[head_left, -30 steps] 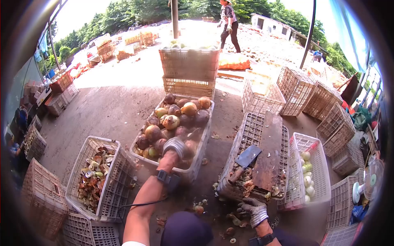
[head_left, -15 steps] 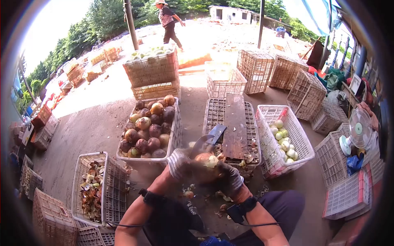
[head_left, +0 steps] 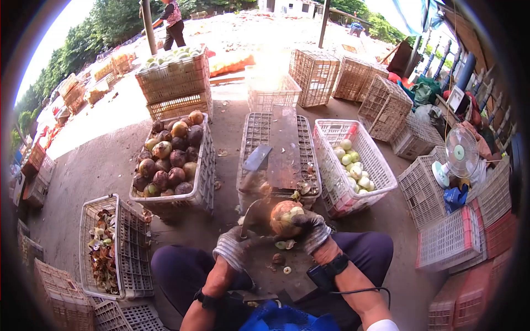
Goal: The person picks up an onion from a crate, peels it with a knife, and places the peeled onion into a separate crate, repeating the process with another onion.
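Note:
My left hand [head_left: 234, 244], in a dirty striped glove, is closed around a knife [head_left: 256, 219]; its curved blade rises just left of the onion. My right hand [head_left: 314, 230], also gloved, grips a partly peeled onion [head_left: 285, 217] with brown-orange skin and a pale patch. Both hands are above the ground between my knees. Bits of peel [head_left: 285, 244] show just below the onion. Ahead, an upturned crate [head_left: 241, 175] bears a wooden board [head_left: 284, 160], with a broad-bladed cleaver [head_left: 258, 158] lying along the board's left side.
Unpeeled onions fill a crate [head_left: 207, 165] at left; peeled ones lie in a white crate [head_left: 386, 175] at right. A scrap crate [head_left: 117, 248] stands at lower left. Stacked crates [head_left: 175, 83], a fan [head_left: 461, 151] and a walking person [head_left: 174, 22] are farther off.
My view has swung right and down. My hands have drawn closer to my body, and the knife blade now stands left of the onion. The person behind has walked on.

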The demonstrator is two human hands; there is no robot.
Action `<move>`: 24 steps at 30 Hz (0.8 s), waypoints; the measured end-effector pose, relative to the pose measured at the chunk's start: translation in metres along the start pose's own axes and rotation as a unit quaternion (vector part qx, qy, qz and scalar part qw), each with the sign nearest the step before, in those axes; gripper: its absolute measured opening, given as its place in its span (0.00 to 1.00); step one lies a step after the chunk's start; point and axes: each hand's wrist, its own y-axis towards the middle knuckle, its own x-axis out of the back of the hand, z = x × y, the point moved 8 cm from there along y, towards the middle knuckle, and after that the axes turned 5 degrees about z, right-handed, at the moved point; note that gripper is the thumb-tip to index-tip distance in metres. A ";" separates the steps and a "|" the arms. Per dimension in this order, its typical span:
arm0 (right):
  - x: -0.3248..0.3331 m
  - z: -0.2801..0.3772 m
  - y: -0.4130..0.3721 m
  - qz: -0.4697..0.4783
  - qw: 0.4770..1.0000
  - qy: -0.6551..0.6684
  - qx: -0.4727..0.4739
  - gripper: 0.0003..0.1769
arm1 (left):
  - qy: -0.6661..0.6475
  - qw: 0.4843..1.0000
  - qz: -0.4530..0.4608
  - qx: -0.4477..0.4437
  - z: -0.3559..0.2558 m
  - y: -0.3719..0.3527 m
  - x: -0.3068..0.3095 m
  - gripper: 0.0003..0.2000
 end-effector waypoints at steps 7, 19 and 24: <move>0.036 -0.034 -0.022 -0.124 0.927 0.351 -0.045 0.34 | 0.366 0.922 0.113 0.055 -0.044 -0.010 -0.063 0.18; 0.055 -0.017 -0.025 -0.237 0.963 0.122 -0.045 0.35 | 0.431 0.892 0.055 0.121 0.017 0.032 -0.075 0.22; 0.068 -0.002 -0.025 -0.295 0.954 -0.019 -0.044 0.34 | 0.445 0.885 0.107 0.087 0.035 0.051 -0.095 0.21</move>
